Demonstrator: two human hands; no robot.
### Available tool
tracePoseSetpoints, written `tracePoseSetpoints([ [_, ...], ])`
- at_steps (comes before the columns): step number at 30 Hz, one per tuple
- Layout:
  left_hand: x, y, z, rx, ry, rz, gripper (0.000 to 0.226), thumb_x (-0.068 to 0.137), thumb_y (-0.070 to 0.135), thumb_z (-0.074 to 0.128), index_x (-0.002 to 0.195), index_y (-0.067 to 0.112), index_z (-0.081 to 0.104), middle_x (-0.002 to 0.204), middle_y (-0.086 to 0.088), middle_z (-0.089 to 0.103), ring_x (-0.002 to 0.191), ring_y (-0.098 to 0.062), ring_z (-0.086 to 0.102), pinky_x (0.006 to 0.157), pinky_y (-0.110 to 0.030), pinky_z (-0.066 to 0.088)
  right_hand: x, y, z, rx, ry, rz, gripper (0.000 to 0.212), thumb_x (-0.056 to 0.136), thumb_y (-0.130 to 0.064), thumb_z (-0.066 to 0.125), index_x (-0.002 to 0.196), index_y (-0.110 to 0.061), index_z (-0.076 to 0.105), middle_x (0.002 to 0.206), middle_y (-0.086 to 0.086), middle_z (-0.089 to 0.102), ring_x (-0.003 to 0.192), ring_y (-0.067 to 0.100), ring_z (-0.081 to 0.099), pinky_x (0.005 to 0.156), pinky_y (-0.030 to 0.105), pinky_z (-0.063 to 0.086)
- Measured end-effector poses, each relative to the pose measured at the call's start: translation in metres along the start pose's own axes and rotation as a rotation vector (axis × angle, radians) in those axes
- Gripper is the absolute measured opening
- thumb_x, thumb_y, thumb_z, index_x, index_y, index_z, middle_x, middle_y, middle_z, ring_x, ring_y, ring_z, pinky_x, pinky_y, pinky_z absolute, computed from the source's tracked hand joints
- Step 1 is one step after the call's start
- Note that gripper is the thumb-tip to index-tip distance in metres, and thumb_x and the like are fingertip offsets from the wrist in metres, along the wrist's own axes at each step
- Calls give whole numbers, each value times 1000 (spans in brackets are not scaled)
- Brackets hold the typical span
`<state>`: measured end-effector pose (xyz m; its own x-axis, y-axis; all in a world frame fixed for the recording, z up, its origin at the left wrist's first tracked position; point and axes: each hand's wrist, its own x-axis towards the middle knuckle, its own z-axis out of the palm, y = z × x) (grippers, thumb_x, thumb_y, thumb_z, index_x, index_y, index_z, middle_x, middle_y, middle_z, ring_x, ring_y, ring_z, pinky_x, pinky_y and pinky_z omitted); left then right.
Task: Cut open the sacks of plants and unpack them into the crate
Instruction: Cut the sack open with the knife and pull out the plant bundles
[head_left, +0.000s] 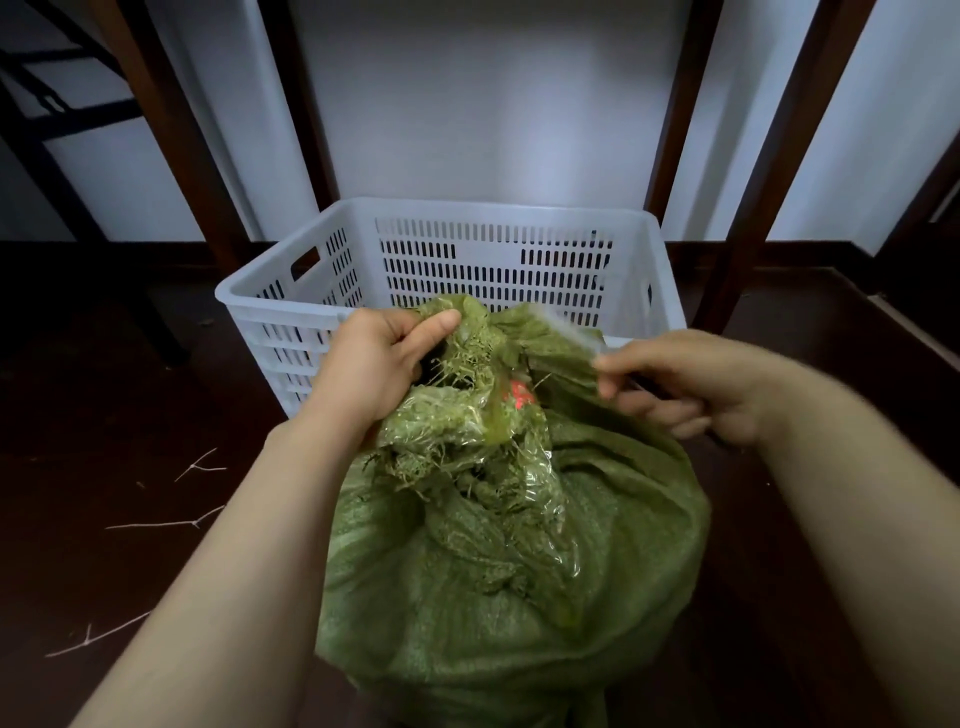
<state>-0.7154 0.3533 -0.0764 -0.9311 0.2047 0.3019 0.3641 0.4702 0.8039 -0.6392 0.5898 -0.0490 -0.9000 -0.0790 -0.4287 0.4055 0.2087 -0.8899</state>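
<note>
A green woven sack (519, 597) stands on the dark floor right in front of me, its mouth open and frayed. Inside it shows a clear plastic bag of green plants (467, 436) with a small red spot near the top. My left hand (374, 369) grips the frayed left edge of the sack's mouth. My right hand (696, 384) is blurred at the right edge of the mouth, fingers curled on the fabric; I cannot tell whether it also holds a tool. Behind the sack stands a white slotted plastic crate (291, 306), its inside mostly hidden by the sack.
Dark wooden legs (779, 156) of furniture rise behind and beside the crate against a white wall. Thin pale twigs (166, 522) lie on the dark floor to the left. A dark raised ledge (883, 332) runs along the right.
</note>
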Motion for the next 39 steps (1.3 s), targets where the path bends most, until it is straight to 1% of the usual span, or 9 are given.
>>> tracePoseSetpoints([
  [3, -1, 13, 6, -98, -91, 34, 52, 84, 39, 61, 52, 1, 45, 46, -5, 35, 35, -8, 27, 42, -17, 32, 17, 7, 24, 193, 293, -186, 41, 58, -40, 76, 80, -7, 64, 71, 9, 63, 30, 2, 26, 30, 12, 20],
  [10, -6, 42, -6, 97, -136, 44, 67, 76, 65, 52, 57, 2, 60, 44, -6, 50, 38, -15, 45, 48, -21, 44, 27, -8, 50, 314, 421, -264, 21, 80, -16, 74, 72, -12, 55, 31, -7, 42, 23, 1, 35, 29, 13, 28],
  [14, -7, 82, -27, 641, -2, 164, 48, 68, 70, 60, 100, 36, 71, 97, 2, 71, 98, -20, 63, 92, -40, 48, 37, -9, 39, 394, 561, -257, 26, 86, -21, 70, 72, -14, 49, 40, -3, 38, 23, 4, 27, 31, 15, 25],
  [17, -14, 97, -6, 684, -166, 148, 55, 71, 60, 66, 119, 35, 61, 120, 8, 64, 106, -15, 59, 95, -40, 48, 35, -10, 44, 389, 494, -293, 21, 90, -21, 65, 75, -14, 52, 29, -9, 40, 22, 2, 32, 31, 14, 27],
  [24, -9, 73, 9, 654, -271, 32, 56, 64, 59, 75, 107, 25, 64, 93, 7, 56, 94, -17, 53, 81, -33, 47, 37, -8, 26, 566, 463, -215, 23, 91, -10, 59, 72, -11, 47, 37, -9, 33, 27, 5, 21, 31, 14, 16],
  [30, -7, 62, 6, 500, -218, 17, 33, 59, 41, 85, 66, 31, 55, 81, 10, 59, 88, -18, 59, 82, -35, 49, 24, -15, 13, 309, 281, -245, 28, 77, -19, 67, 63, -18, 44, 42, -8, 31, 28, 5, 17, 35, 12, 14],
  [35, -10, 66, 17, 479, -253, 94, 34, 63, 36, 85, 64, 31, 51, 69, 15, 53, 77, -16, 56, 75, -31, 46, 25, -16, 30, -86, 316, -310, 61, 54, -55, 83, 95, -12, 69, 64, -4, 69, 58, 13, 67, 53, 30, 57],
  [37, -11, 68, 20, 488, -261, 96, 34, 63, 39, 84, 63, 33, 51, 71, 16, 52, 82, -17, 55, 84, -34, 46, 32, -11, 36, -28, 379, -340, 51, 59, -40, 87, 94, -5, 70, 83, 11, 74, 78, 31, 72, 72, 49, 59],
  [39, -12, 67, 21, 540, -282, 86, 32, 65, 43, 81, 64, 33, 51, 69, 17, 50, 80, -14, 52, 92, -35, 39, 36, -7, 34, 39, 436, -347, 24, 71, -21, 82, 82, -4, 68, 71, 8, 72, 66, 25, 71, 62, 38, 60],
])
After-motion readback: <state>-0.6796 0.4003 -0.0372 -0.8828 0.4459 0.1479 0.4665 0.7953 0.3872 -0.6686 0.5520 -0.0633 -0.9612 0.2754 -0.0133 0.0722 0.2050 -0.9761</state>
